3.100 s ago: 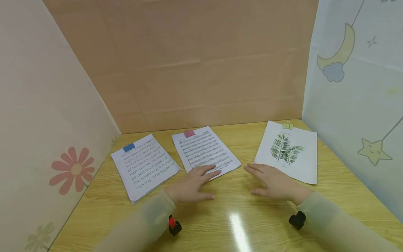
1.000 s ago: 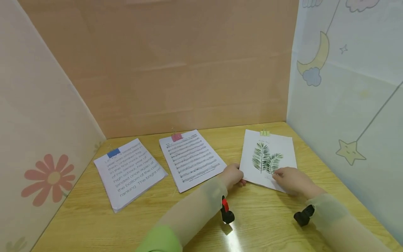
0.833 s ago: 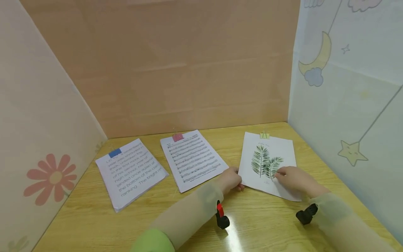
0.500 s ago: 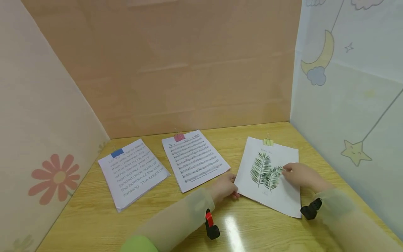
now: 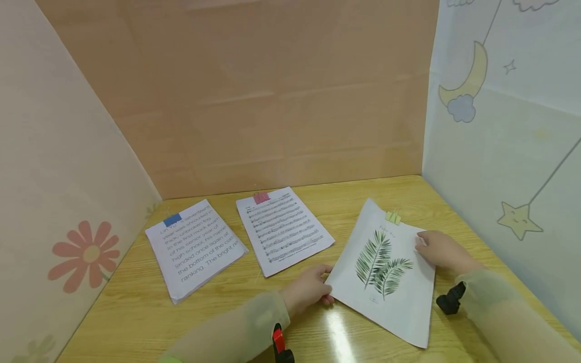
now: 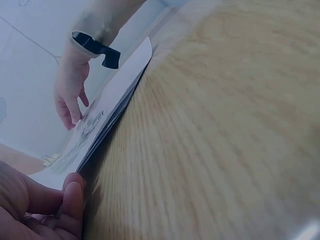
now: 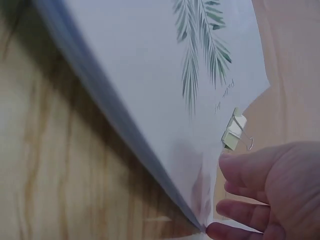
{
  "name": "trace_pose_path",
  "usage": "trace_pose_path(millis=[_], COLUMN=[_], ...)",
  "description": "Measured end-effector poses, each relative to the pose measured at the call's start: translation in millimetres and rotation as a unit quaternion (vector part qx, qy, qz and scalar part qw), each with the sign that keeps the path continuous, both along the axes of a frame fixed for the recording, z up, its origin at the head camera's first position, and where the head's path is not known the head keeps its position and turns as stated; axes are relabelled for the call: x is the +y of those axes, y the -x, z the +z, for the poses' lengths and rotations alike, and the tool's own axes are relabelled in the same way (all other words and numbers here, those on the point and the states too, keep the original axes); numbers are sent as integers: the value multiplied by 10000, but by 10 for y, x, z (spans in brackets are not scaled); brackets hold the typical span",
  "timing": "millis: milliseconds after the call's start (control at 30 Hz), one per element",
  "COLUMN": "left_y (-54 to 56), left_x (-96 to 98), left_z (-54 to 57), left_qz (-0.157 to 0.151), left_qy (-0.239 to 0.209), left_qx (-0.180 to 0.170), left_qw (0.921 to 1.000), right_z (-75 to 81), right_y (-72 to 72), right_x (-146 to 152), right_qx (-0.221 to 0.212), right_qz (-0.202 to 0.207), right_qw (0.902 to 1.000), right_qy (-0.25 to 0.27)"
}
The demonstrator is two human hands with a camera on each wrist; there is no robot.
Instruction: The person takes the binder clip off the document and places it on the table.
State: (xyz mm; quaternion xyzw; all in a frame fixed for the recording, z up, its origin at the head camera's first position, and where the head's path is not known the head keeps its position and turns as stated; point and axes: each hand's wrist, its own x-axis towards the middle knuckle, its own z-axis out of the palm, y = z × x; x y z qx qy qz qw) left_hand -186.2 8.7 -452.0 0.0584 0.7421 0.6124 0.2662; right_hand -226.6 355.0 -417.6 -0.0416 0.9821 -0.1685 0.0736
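Observation:
A clipped stack of paper point(image 5: 399, 297) printed with green palm leaves lies turned at the table's right, its near side a little raised. My left hand point(image 5: 308, 290) pinches its near left corner between thumb and fingers. In the left wrist view, left fingertips point(image 6: 72, 200) close on the paper edge. At the far right corner is my right hand point(image 5: 447, 249), its bent fingers unwrapped and their tips right at the paper's edge. A yellow-green binder clip point(image 5: 393, 218) grips the top edge, just beyond the right thumb in the right wrist view.
A music-sheet stack point(image 5: 286, 232) with a pink binder clip point(image 5: 261, 197) lies in the middle. Further left is a printed-text stack point(image 5: 197, 252) with a blue clip point(image 5: 172, 220). Papered walls enclose the wooden table point(image 5: 218, 322) at the back and both sides.
The palm-leaf stack has come nearer and turned, with its near left corner in my left hand. My right hand has shifted from over the print to its far right corner.

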Motion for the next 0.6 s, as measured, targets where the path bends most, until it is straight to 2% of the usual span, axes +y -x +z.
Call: trace_pose_path(millis=[167,333,600], left_y=[-94,-162,-154], left_x=[-121,-162,-216], left_z=[-1,-6,-21], left_qz=[-131,-125,-130], left_qy=[-254,-288,-155], left_qx=[-162,-327,-542], left_qw=[9995,9990,9983], right_z=[-29,-60,-39], right_y=[41,104,189], right_x=[8,10,27], right_qx=[-6,14,-167], right_qz=[-97,-155,-296], right_qw=[9999,9998,9988], right_qy=[54,-148,-345])
